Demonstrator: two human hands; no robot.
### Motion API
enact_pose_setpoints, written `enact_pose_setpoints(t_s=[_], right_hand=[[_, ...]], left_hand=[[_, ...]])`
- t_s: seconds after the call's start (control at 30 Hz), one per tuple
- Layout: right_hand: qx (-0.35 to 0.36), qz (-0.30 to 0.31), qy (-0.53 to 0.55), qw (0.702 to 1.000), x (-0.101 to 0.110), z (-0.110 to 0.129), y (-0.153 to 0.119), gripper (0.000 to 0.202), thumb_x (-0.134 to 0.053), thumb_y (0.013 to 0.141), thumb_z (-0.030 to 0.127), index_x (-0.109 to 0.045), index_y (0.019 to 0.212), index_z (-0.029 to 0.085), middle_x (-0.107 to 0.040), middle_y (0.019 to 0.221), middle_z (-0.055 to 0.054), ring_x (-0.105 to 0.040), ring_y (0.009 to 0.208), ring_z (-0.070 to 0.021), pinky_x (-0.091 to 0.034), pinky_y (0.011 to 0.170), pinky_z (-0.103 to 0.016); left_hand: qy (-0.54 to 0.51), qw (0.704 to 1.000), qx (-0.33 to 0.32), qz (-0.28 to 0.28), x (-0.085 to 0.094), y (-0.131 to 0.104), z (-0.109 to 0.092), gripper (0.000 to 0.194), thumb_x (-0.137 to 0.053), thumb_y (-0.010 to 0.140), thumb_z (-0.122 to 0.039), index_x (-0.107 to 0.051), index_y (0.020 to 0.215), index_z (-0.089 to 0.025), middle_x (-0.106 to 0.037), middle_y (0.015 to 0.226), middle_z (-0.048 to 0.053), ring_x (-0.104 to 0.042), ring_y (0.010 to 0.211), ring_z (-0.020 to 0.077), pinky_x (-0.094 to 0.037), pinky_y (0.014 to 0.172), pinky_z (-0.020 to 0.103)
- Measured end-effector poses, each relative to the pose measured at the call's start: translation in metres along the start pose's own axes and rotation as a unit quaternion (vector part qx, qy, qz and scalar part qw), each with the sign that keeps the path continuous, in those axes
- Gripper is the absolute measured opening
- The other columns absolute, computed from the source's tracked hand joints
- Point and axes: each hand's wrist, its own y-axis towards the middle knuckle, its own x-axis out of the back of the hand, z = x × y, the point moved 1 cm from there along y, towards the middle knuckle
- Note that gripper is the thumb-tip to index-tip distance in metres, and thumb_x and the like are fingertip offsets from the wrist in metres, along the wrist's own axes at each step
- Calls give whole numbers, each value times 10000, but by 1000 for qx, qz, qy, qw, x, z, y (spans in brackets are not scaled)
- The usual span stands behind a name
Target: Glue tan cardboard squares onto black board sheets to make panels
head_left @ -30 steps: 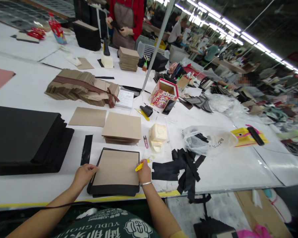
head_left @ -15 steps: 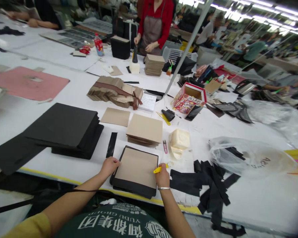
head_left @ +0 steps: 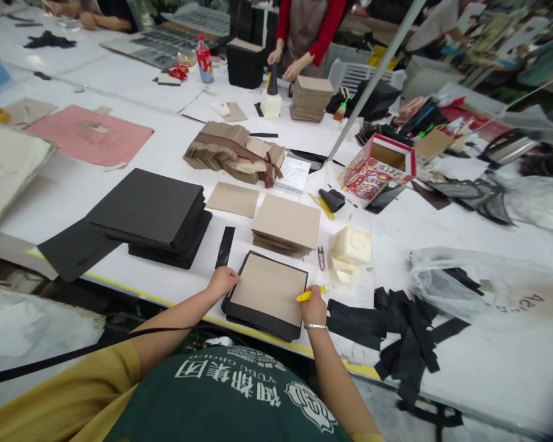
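- Right hand (head_left: 313, 307) clamped on yellow tool (head_left: 305, 296); a dip could mark the board (head_left: 270, 288).
- Board lies on black sheets (head_left: 262, 325) between both hands; a nudge could skew it.
- Left hand (head_left: 223, 281): fingertips together at sheets' edge; cannot tell if gripping.

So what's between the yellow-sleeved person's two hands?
In the head view, a tan card on black sheets lies between the left hand and right hand.

White worktable (head_left: 493, 374), yellow-striped near edge (head_left: 365, 371), slanting grey pole (head_left: 378, 77), what look like workstations (head_left: 511, 43) behind, blurred
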Motion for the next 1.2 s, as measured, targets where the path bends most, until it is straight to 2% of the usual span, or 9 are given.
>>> enact_pose_setpoints(t_s=[0.2, 0.33, 0.4, 0.5, 0.67, 0.8, 1.0, 1.1, 1.2], right_hand=[[11, 27, -52, 998, 1, 4, -2, 177, -461, 798, 205, -465, 973, 179, -548, 624, -2, -515, 546, -135, -249, 489, -220], [48, 42, -131, 989, 13, 9, -2, 173, -414, 816, 163, -482, 975, 161, -578, 703, -58, -552, 615, -168, -307, 516, -237], [49, 16, -154, 987, 20, 12, -1, 190, -413, 809, 143, -496, 979, 152, -580, 767, -95, -559, 687, -193, -353, 551, -259], [106, -59, -130, 984, 17, 21, 1, 274, -426, 769, 78, -507, 1026, 133, -570, 898, -139, -538, 838, -221, -410, 673, -309], [285, -140, 2, 948, -33, 43, 2, 340, -433, 743, 45, -504, 1068, 114, -524, 1133, -146, -465, 1042, -227, -375, 901, -386], [336, -168, 18, 926, -48, 37, 4, 258, -435, 779, 85, -528, 1017, 123, -511, 1179, -138, -431, 1118, -243, -366, 925, -419], [231, -123, 123, 957, 14, 30, 1, 284, -445, 839, 352, -544, 1024, 160, -622, 810, -71, -582, 728, -184, -470, 695, -331], [132, -65, 302, 942, 31, 64, 3, 347, -327, 877, 408, -570, 957, 173, -585, 634, -8, -547, 514, -111, -459, 524, -226], [72, 33, 406, 910, 21, 111, 11, 360, -397, 825, 468, -590, 822, 165, -547, 527, 25, -512, 404, -92, -421, 410, -190]], left_hand=[[50, 998, -28, -1, 5, -6, -7, 179, -557, 690, -275, -661, 636, -141, -658, 706, 60, -604, 706, 170, -414, 641, 232], [100, 991, -84, -38, 9, -14, -18, 165, -541, 704, -219, -654, 789, -134, -620, 951, 120, -573, 909, 236, -410, 799, 313], [158, 970, -171, -72, 4, -16, -25, 292, -482, 737, -141, -610, 999, -147, -539, 1165, 140, -478, 1098, 269, -344, 916, 384], [251, 900, -350, -66, -16, -15, -36, 457, -368, 776, -50, -500, 1193, -184, -377, 1364, 104, -294, 1271, 237, -187, 1034, 424], [284, 854, -433, -48, -55, -8, -40, 555, -423, 821, -372, -327, 1333, -183, -277, 1421, 105, -191, 1314, 254, -101, 1058, 467], [299, 851, -424, -82, -56, -3, -29, 691, -401, 789, -555, -273, 1360, -187, -233, 1436, 119, -161, 1320, 277, -83, 1054, 485], [308, 831, -454, -90, -41, -19, -11, 447, -394, 857, -369, -424, 1265, -189, -367, 1369, 99, -270, 1268, 246, -149, 1042, 440], [303, 820, -483, -46, -45, -30, -11, 356, -423, 850, -255, -482, 1200, -227, -450, 1299, 62, -352, 1194, 220, -217, 1006, 403], [294, 834, -467, -29, -46, -34, -17, 338, -449, 838, -255, -502, 1170, -221, -494, 1234, 69, -387, 1143, 227, -263, 960, 400]])
